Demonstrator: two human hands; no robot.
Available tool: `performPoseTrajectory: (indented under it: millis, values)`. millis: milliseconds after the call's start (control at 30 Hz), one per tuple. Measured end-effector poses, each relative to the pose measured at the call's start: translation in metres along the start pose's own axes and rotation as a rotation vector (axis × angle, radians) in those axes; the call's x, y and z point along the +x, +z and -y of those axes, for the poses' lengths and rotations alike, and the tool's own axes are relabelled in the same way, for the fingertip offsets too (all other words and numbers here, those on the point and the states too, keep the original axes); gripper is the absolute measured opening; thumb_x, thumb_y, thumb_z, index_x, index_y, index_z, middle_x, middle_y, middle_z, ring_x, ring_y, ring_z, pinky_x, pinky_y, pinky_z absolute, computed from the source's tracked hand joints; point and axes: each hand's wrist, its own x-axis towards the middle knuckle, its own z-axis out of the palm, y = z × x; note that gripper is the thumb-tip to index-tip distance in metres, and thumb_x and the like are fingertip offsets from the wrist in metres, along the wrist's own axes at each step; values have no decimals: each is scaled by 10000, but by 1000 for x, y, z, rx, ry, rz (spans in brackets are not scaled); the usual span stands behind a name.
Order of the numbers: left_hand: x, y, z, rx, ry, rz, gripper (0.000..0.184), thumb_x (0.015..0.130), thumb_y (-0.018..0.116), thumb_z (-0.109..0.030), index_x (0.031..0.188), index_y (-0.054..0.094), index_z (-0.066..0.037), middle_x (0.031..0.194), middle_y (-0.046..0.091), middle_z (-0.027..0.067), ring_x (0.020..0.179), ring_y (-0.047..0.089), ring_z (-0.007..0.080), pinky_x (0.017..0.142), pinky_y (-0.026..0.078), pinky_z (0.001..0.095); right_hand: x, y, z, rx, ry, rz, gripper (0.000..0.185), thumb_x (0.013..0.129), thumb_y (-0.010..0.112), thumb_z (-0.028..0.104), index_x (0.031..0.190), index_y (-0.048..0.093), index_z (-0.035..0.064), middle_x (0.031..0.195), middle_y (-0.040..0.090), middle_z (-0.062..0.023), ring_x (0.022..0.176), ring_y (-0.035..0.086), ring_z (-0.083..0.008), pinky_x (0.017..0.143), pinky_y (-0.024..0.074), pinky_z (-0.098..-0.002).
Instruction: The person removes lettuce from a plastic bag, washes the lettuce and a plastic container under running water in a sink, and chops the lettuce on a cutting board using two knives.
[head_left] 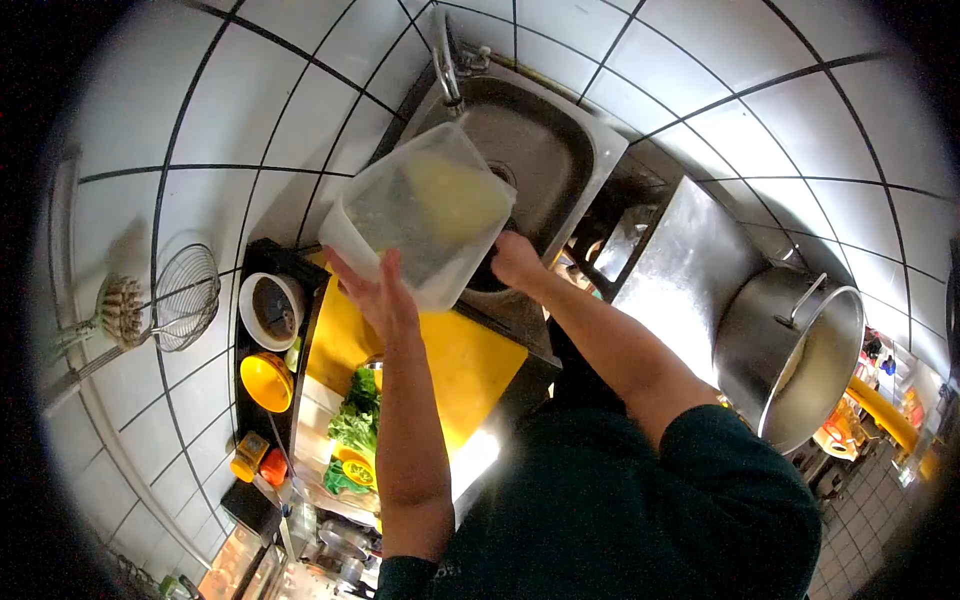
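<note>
A translucent white plastic container (425, 270) is tilted over the near side of the metal sink (545, 130). A pale yellow mass (450, 195) shows in or through it; I cannot tell which. My left hand (375, 290) supports the container at its near left edge, fingers spread against the plastic. At the container's right side my right hand (520, 263) is closed in a fist. Something dark shows beside that fist, partly hidden behind the container, and its kind is unclear. Beneath my left forearm lies a yellow cutting board (480, 360).
A faucet (447, 70) rises at the sink's back left. Leafy greens (355, 425), a white bowl (270, 310) and a yellow bowl (266, 381) stand left. A large steel pot (760, 340) is at right. A wire strainer (187, 300) hangs on the tiled wall.
</note>
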Motion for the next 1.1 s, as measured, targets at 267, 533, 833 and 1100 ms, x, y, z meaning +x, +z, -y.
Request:
performPoseTrajectory:
  millis: [267, 533, 833, 1100]
  values:
    - [-8, 13, -9, 110, 201, -10, 1078, 740, 767, -386, 1579, 158, -93, 1430, 311, 309, 1292, 394, 454, 1067, 366, 541, 26, 26, 8, -466, -147, -190, 642, 963, 539, 304, 1539, 314, 133, 1606, 240, -154, 1444, 250, -419, 1057, 299, -702]
    - [-19, 28, -26, 276, 451, -77, 1109, 661, 775, -327, 1564, 186, -66, 1434, 299, 343, 1281, 354, 486, 1050, 329, 586, 18, -8, 14, -614, 8, 191, 627, 893, 664, 246, 1461, 446, 93, 1493, 344, -249, 1355, 389, -382, 1018, 426, -610]
    - [-33, 18, -15, 636, 824, -94, 1117, 714, 623, -731, 1558, 247, -103, 1426, 274, 387, 1253, 327, 542, 973, 325, 668, -13, -73, 32, -207, -93, 262, 486, 813, 673, 109, 1285, 589, 28, 1220, 610, -237, 1166, 579, -384, 989, 489, -442]
    - [-45, -9, -11, 678, 971, -112, 1077, 743, 581, -766, 1563, 249, -152, 1447, 252, 395, 1273, 331, 546, 964, 336, 670, -18, -172, -3, 121, 59, -166, 428, 754, 724, 137, 1161, 648, 24, 1151, 676, -176, 1052, 639, -323, 909, 505, -412]
